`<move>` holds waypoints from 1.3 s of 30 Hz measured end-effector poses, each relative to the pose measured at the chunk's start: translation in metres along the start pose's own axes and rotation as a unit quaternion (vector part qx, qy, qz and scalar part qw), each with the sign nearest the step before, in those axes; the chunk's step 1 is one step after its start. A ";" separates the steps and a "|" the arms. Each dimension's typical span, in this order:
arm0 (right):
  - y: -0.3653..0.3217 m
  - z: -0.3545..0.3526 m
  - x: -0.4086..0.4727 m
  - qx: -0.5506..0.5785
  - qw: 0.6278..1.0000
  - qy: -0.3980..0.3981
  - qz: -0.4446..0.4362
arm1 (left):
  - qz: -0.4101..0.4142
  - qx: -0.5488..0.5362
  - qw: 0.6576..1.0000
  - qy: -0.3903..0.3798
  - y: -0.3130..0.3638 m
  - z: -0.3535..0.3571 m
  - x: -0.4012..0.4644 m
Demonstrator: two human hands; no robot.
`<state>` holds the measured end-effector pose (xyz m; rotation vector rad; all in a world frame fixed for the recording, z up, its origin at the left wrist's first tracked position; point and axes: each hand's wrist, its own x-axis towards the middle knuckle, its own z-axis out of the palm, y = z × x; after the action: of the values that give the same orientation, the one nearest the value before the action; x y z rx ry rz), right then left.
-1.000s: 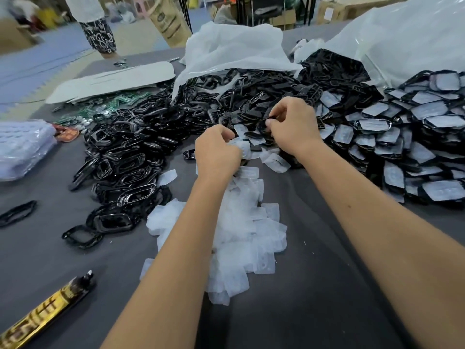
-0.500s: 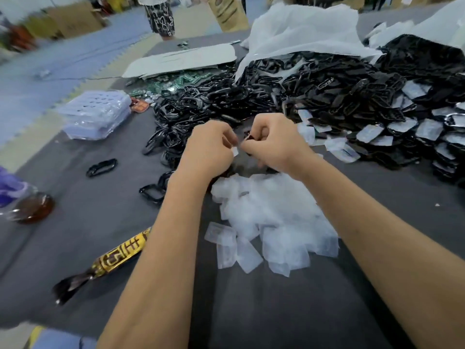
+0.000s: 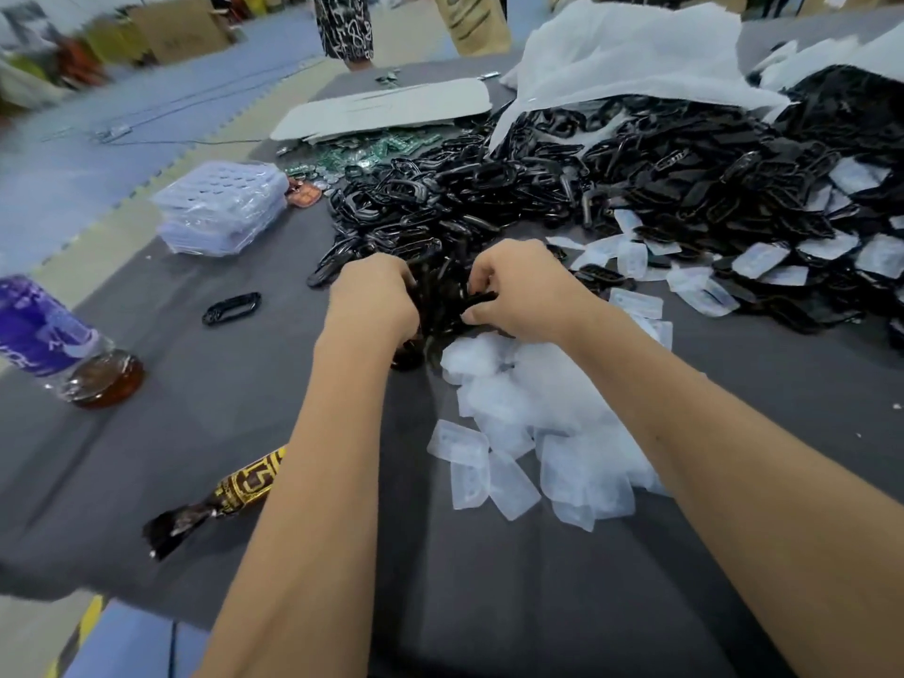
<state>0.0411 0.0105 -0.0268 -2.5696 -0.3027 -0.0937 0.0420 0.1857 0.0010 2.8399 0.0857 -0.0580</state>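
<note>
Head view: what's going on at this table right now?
A person's right hand pinches a black plastic piece at the near edge of the pile of black parts. The left hand curls into the parts beside it; its grip is hidden. A heap of clear film pieces lies on the table beneath the right wrist.

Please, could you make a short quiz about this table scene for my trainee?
1. True or false: the lone black frame lies to the right of the film pile.
2. What do the fingers of the right hand pinch? A: a black part. B: a film. C: a wrapper.
3. What colour is the sheet that covers the far end of the black pile?

Key
1. False: it lies to the left.
2. A.
3. White.
</note>
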 end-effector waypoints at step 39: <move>0.076 -0.032 -0.059 0.509 0.829 0.219 0.072 | 0.086 -0.656 0.748 -0.058 0.088 0.075 -0.004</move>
<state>0.0010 -0.0805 -0.0462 -1.4341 0.0387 -0.3526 0.0415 0.0791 -0.0447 1.3975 -0.1268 -0.0880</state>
